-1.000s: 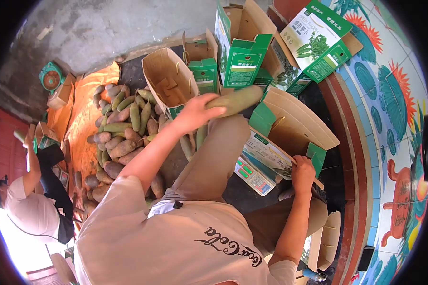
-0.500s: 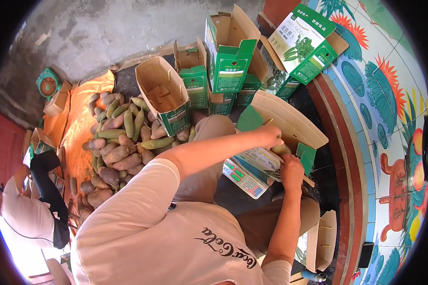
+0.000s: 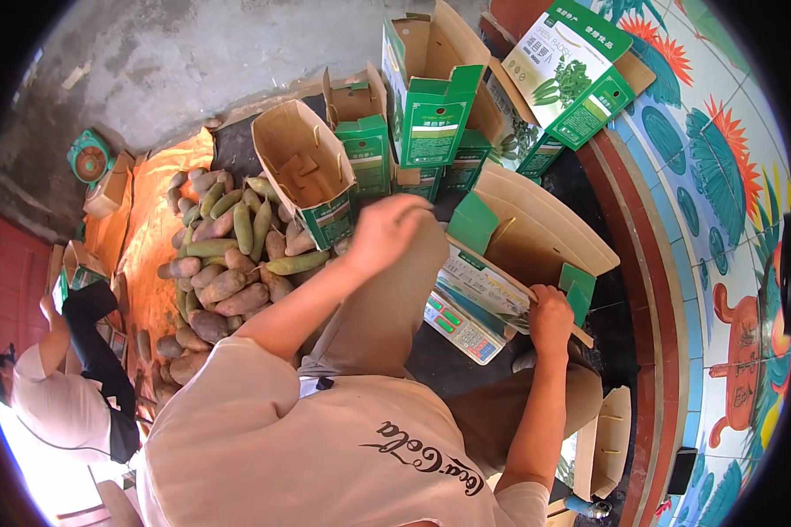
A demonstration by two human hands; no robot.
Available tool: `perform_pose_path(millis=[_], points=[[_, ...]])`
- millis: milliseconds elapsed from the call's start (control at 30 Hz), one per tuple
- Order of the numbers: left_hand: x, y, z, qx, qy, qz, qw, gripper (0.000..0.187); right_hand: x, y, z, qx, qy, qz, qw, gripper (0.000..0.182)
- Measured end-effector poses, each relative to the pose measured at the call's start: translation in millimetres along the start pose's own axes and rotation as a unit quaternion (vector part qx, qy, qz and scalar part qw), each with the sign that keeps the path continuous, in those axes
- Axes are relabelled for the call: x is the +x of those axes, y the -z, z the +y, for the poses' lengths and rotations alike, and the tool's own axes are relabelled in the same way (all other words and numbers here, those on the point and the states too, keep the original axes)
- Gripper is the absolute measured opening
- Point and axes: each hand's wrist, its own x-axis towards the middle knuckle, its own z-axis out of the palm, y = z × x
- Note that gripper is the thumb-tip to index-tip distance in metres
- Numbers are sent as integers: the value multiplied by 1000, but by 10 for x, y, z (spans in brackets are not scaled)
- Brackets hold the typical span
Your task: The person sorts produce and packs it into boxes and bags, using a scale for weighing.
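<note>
1. The right hand (image 3: 551, 318) grips the near edge of an open carton (image 3: 536, 235) that sits on a scale (image 3: 460, 323); its fingers curl over the flap, so the fingertips are hidden.
2. The carton's inside is mostly out of sight behind its raised flaps.
3. The left hand (image 3: 387, 230) hangs above the knee, left of the carton, fingers loosely bent. It shows only its back, so whether anything is in it cannot be told.
4. The scale's display is too small to read.
5. Farther left lies a heap of long tubers (image 3: 224, 255) on an orange sheet (image 3: 149, 237).
6. Upright green boxes (image 3: 431, 114) stand at the far side.
7. At the left edge another person (image 3: 57, 395) is partly cut off.
</note>
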Motion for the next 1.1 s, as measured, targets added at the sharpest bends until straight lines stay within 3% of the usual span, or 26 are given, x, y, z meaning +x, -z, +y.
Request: perform_pose_path(millis=[67, 200, 333, 400, 467, 533, 733, 933, 1067, 1100], points=[[-170, 361, -306, 37, 62, 66, 995, 12, -5, -20, 11, -1, 7, 10, 1000, 23], [-956, 1036, -1353, 244, 130, 73, 958, 15, 20, 16, -30, 3, 7, 15, 1000, 20], [-2132, 1445, -2001, 368, 373, -64, 850, 24, 22, -14, -22, 2, -1, 18, 1000, 17], [-2841, 1620, -2323, 398, 455, -196, 772, 25, 25, -9, -43, 0, -3, 17, 1000, 17], [-3370, 1674, -2407, 396, 563, -303, 659, 34, 26, 1, -66, -3, -6, 16, 1000, 18], [-3769, 1686, -2337, 357, 623, -351, 601, 40, 17, -13, -71, -8, -4, 21, 1000, 18], [-3904, 1548, -1685, 339, 646, -376, 571, 53, -11, -63, -86, -17, -6, 30, 999, 20], [-4092, 1554, -1874, 379, 569, -560, 468, 53, -12, -95, -98, -30, -6, 44, 999, 19], [-3915, 1739, -1635, 301, 563, -557, 531, 56, -6, -94, -121, -26, -9, 48, 998, 18], [-3980, 1697, -1675, 295, 573, -517, 563, 55, -5, -92, -127, -25, -11, 49, 998, 18]])
